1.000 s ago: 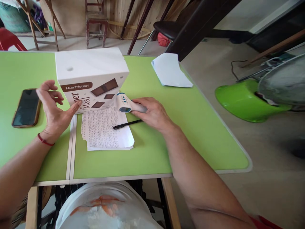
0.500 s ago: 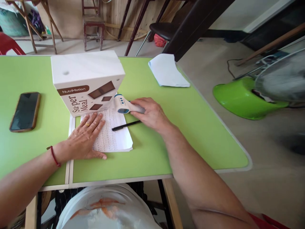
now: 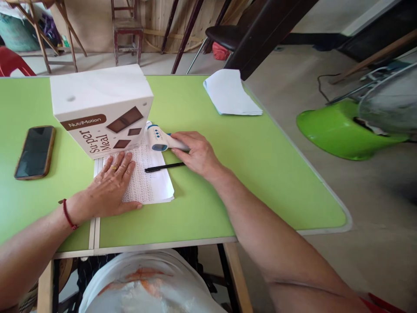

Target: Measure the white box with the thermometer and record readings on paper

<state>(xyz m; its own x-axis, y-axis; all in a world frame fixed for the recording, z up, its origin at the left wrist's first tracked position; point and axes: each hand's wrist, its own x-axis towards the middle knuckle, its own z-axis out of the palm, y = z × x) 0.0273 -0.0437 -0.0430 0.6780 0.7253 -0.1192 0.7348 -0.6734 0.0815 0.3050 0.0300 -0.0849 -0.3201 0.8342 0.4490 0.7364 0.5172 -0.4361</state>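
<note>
My left hand [image 3: 106, 184] lies flat, fingers spread, on a sheaf of handwritten paper [image 3: 159, 189] on the table. A tall white box [image 3: 110, 134] printed "NutriMotion Su-per Meal" stands on the far part of the paper, just beyond my left fingertips. In my right hand [image 3: 198, 154] is the handle of a white and blue infrared thermometer [image 3: 159, 138], its head over the paper beside the box. A black pen [image 3: 164, 167] lies across the paper's right edge, one end reaching towards my right hand.
The green table [image 3: 270, 187] has a pale seam near my left hand. A phone [image 3: 35, 152] lies at the left, and folded white sheets [image 3: 231, 93] at the far right. Beyond the right edge is a green plastic stool [image 3: 335, 130]; a wooden chair [image 3: 127, 32] stands behind.
The box, paper, pen and thermometer have slid left across the table together with both hands. The phone and the folded sheets have stayed in place.
</note>
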